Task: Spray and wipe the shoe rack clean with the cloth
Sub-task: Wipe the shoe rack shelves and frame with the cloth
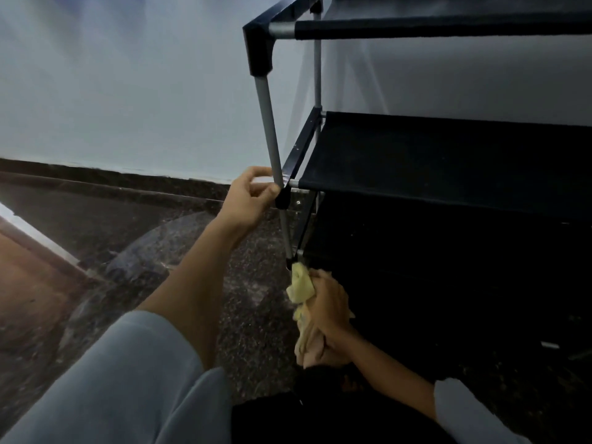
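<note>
Head view: pale wall (pixel 128 91) behind shoe rack (pixel 448 149), speckled floor (pixel 250 267) below.

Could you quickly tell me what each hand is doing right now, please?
Left hand: grips the rack's front pole at the middle joint.
Right hand: holds the yellow cloth against the pole's lower end.

We are seeing a pale wall (pixel 128 91) running behind, with a dark baseboard (pixel 96 177) lying along its foot. A dark speckled floor (pixel 250 315) is stretching below, and a reddish-brown strip (pixel 28 283) is showing at its left edge.
</note>
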A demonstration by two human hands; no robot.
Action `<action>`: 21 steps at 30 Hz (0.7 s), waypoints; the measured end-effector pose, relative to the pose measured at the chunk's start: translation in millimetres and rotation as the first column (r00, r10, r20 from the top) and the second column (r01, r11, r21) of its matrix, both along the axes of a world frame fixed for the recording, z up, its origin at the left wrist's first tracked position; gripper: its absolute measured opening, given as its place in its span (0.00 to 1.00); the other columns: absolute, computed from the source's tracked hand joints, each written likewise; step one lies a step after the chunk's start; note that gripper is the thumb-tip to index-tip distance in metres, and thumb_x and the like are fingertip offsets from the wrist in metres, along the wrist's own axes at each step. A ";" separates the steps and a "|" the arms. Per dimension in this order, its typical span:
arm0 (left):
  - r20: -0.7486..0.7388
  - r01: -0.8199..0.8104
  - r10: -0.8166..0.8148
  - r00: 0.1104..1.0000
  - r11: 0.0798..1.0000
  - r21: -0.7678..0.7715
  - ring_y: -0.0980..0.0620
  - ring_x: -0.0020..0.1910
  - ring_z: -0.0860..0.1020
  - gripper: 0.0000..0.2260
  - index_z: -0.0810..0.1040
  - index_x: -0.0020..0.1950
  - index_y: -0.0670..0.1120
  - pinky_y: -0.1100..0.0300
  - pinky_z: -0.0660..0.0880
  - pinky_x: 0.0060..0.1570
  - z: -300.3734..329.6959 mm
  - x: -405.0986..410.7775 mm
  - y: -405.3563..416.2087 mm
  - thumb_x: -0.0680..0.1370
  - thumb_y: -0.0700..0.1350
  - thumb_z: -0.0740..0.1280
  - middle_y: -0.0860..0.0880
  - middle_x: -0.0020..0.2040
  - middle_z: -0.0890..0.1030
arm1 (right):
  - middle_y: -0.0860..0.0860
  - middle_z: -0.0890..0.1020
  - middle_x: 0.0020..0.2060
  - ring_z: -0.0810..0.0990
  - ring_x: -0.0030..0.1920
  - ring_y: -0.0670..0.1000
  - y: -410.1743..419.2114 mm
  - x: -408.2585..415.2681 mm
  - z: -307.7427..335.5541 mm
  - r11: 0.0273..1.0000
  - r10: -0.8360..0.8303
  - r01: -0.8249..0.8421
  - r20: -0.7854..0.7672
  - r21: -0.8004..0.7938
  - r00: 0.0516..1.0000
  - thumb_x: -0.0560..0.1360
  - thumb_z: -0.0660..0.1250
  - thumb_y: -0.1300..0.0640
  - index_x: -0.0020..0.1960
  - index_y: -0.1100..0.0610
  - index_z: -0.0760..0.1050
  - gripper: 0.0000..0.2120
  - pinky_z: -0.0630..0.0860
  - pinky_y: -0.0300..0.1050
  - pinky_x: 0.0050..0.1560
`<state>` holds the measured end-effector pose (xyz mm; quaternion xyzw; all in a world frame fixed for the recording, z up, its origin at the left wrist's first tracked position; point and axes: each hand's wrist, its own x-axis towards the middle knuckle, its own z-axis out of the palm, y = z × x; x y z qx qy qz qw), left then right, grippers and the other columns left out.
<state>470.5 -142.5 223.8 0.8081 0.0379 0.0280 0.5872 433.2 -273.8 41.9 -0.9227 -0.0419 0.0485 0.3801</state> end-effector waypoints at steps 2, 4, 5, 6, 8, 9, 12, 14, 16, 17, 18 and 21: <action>-0.073 -0.074 0.081 0.994 0.993 0.097 0.48 0.53 0.76 0.22 0.63 0.70 0.45 0.58 0.71 0.46 -2.7 1.1 9.6 0.79 0.48 0.64 0.45 0.56 0.76 | 0.48 0.79 0.50 0.78 0.52 0.50 -13.8 -16.0 -12.8 0.999 -0.022 0.021 -0.045 -0.032 0.999 0.77 0.62 0.50 0.57 0.53 0.78 0.12 0.72 0.43 0.49; -0.168 -0.012 0.058 0.984 0.965 0.263 0.45 0.56 0.76 0.22 0.67 0.67 0.45 0.55 0.72 0.42 0.4 7.5 19.0 0.77 0.54 0.64 0.45 0.60 0.76 | 0.46 0.80 0.46 0.79 0.48 0.48 -26.1 -24.5 -18.3 0.996 -0.083 0.086 -0.094 0.035 0.992 0.77 0.63 0.51 0.54 0.53 0.78 0.10 0.69 0.40 0.45; -0.208 0.052 0.020 0.978 0.942 0.332 0.44 0.56 0.77 0.21 0.71 0.64 0.44 0.56 0.72 0.42 2.3 12.4 24.0 0.77 0.56 0.63 0.45 0.60 0.76 | 0.48 0.81 0.47 0.79 0.50 0.50 -29.2 -25.4 -19.8 0.993 -0.106 0.110 -0.086 0.041 0.991 0.77 0.63 0.52 0.54 0.55 0.78 0.10 0.68 0.40 0.46; -0.236 0.116 -0.028 0.971 0.923 0.367 0.44 0.56 0.78 0.21 0.73 0.62 0.44 0.57 0.73 0.42 4.2 16.5 26.9 0.76 0.58 0.61 0.45 0.60 0.78 | 0.51 0.81 0.49 0.80 0.52 0.53 -29.9 -23.5 -23.4 0.990 -0.129 0.133 -0.083 0.046 0.988 0.76 0.63 0.54 0.55 0.57 0.78 0.11 0.69 0.42 0.47; -0.265 0.229 -0.145 0.953 0.917 0.325 0.48 0.55 0.79 0.24 0.78 0.57 0.48 0.57 0.74 0.47 1.8 20.6 30.0 0.71 0.62 0.59 0.48 0.59 0.80 | 0.56 0.82 0.51 0.79 0.54 0.58 -24.1 -15.3 -23.6 0.979 -0.172 0.177 -0.059 0.101 0.983 0.75 0.63 0.55 0.56 0.59 0.78 0.13 0.71 0.45 0.51; -0.264 0.278 -0.206 0.942 0.920 0.275 0.53 0.55 0.79 0.23 0.79 0.54 0.53 0.57 0.75 0.51 -3.4 20.8 31.4 0.69 0.65 0.59 0.53 0.57 0.81 | 0.57 0.82 0.49 0.79 0.53 0.59 -17.2 -10.0 -21.5 0.975 -0.167 0.166 -0.005 0.147 0.986 0.74 0.62 0.54 0.55 0.60 0.79 0.15 0.73 0.47 0.51; -0.220 0.335 -0.307 0.926 0.937 0.098 0.66 0.49 0.80 0.23 0.81 0.48 0.58 0.69 0.77 0.48 -30.5 16.8 30.0 0.66 0.70 0.57 0.63 0.48 0.83 | 0.56 0.84 0.40 0.82 0.43 0.59 13.1 8.8 -17.3 0.962 -0.152 0.095 0.212 0.257 0.965 0.69 0.62 0.50 0.49 0.59 0.81 0.16 0.76 0.49 0.44; -0.197 0.315 -0.322 0.926 0.947 -0.068 0.62 0.49 0.80 0.21 0.79 0.49 0.51 0.67 0.78 0.46 -54.5 14.5 23.6 0.69 0.63 0.55 0.58 0.47 0.84 | 0.54 0.83 0.39 0.82 0.41 0.57 34.7 20.0 -16.3 0.948 -0.214 0.137 0.258 0.286 0.942 0.70 0.67 0.50 0.51 0.57 0.80 0.14 0.75 0.46 0.41; -0.156 0.291 -0.319 0.935 0.941 -0.174 0.56 0.48 0.80 0.19 0.76 0.46 0.48 0.60 0.77 0.51 -73.8 11.8 15.3 0.72 0.59 0.54 0.54 0.45 0.83 | 0.55 0.83 0.41 0.82 0.41 0.57 50.8 28.7 -24.1 0.929 -0.301 0.211 0.288 0.305 0.909 0.71 0.69 0.51 0.55 0.58 0.78 0.16 0.74 0.45 0.38; -0.137 0.274 -0.305 0.942 0.939 -0.209 0.55 0.47 0.79 0.18 0.75 0.44 0.48 0.59 0.77 0.51 -79.8 10.1 11.6 0.75 0.58 0.52 0.54 0.43 0.83 | 0.56 0.83 0.44 0.82 0.44 0.58 54.9 30.2 -31.7 0.924 -0.323 0.242 0.269 0.295 0.907 0.72 0.69 0.53 0.58 0.59 0.76 0.16 0.74 0.45 0.39; -0.117 0.259 -0.288 0.950 0.942 -0.214 0.55 0.46 0.79 0.17 0.74 0.43 0.48 0.60 0.76 0.51 -84.2 9.9 10.8 0.78 0.56 0.50 0.54 0.41 0.82 | 0.56 0.83 0.48 0.81 0.48 0.57 56.4 30.3 -39.9 0.921 -0.323 0.252 0.219 0.298 0.921 0.74 0.67 0.54 0.60 0.59 0.75 0.16 0.73 0.45 0.43; -0.046 0.231 -0.245 0.968 0.952 -0.200 0.56 0.45 0.79 0.17 0.73 0.40 0.49 0.62 0.75 0.48 -89.8 11.6 10.8 0.81 0.52 0.49 0.54 0.39 0.82 | 0.55 0.80 0.58 0.77 0.60 0.55 50.3 30.7 -84.5 0.911 -0.269 0.259 -0.014 0.321 0.963 0.77 0.66 0.57 0.63 0.58 0.75 0.15 0.69 0.42 0.56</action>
